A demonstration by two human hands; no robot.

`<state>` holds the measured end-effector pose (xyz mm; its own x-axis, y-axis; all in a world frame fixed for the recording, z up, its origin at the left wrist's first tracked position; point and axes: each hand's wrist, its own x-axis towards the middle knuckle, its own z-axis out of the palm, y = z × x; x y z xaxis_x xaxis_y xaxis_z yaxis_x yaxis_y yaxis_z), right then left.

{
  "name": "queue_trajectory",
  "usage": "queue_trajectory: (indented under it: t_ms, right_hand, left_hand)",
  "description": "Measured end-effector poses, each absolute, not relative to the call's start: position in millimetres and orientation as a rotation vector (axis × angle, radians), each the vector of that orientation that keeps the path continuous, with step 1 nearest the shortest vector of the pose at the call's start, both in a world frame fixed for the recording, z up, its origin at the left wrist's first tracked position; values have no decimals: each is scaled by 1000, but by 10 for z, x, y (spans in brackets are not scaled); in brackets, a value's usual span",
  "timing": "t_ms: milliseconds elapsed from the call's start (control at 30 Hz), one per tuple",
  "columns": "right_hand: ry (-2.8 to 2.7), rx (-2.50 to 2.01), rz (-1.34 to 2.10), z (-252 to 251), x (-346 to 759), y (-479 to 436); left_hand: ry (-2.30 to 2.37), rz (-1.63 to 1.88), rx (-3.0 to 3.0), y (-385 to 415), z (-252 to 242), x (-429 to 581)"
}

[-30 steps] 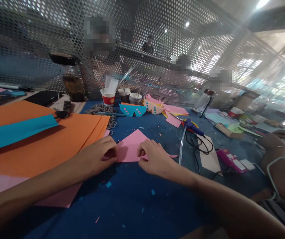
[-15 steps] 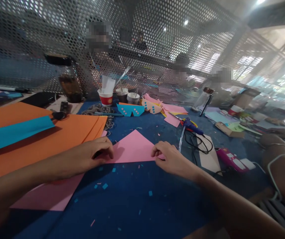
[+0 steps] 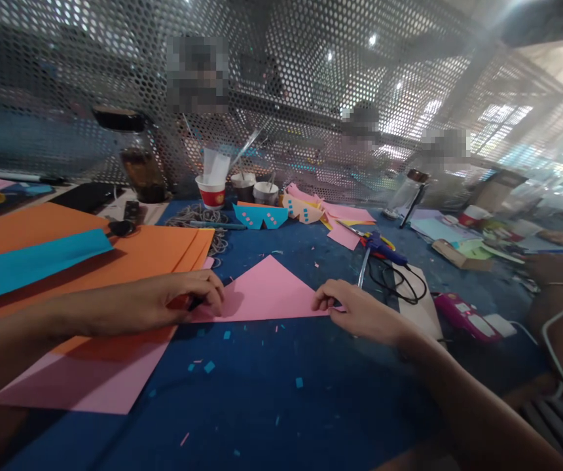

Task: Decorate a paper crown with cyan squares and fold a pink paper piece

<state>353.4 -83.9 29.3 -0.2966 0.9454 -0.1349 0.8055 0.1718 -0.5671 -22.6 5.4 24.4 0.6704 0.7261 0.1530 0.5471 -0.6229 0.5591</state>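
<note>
A sheet of pink paper [image 3: 270, 291], folded into a triangle, lies on the blue tabletop with its point away from me and its straight edge near me. My left hand [image 3: 190, 297] holds down its left end with curled fingers, and the left corner is partly covered. At the right corner, my right hand [image 3: 345, 307] has its fingers and thumb closed on the paper's edge. Beyond the triangle stand a blue paper mask [image 3: 260, 216] and a peach paper mask [image 3: 304, 209], both with small coloured squares.
Orange sheets [image 3: 163, 252] and a blue folded strip [image 3: 40, 261] lie at left. On the right are a blue glue gun [image 3: 384, 250], a magenta device [image 3: 463, 316] and another person's arm [image 3: 559, 307]. Paper cups [image 3: 211, 193] and a jar [image 3: 141, 170] stand behind.
My hands have moved farther apart along the triangle's near edge, the right one to the right. The other person's hand at right has shifted. The triangle stays in place.
</note>
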Motion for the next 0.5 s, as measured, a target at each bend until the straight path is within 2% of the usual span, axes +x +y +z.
queue_trajectory:
  t_ms: [100,200,300,367,433,500]
  right_hand:
    - [-2206,-1660,844,315,3556,-833]
    - [-2231,-1631,852,327,3570,-829]
    - [-2257,-1597,865,333,3587,-821]
    - [-2278,-1569,865,336,3603,-814]
    - [-2295,-1553,854,346,3617,-808]
    - [-2301,-1561,852,370,3613,-808]
  left_hand:
    - [927,404,2369,68,343,-232]
    - [728,130,2304,156,476,-282]
    - [658,52,2272,190,517,-304]
    - [724,150,2310,142,455,-284]
    - [957,461,2376,57,345,-244]
    - [1047,576,2410,-24,231,-195]
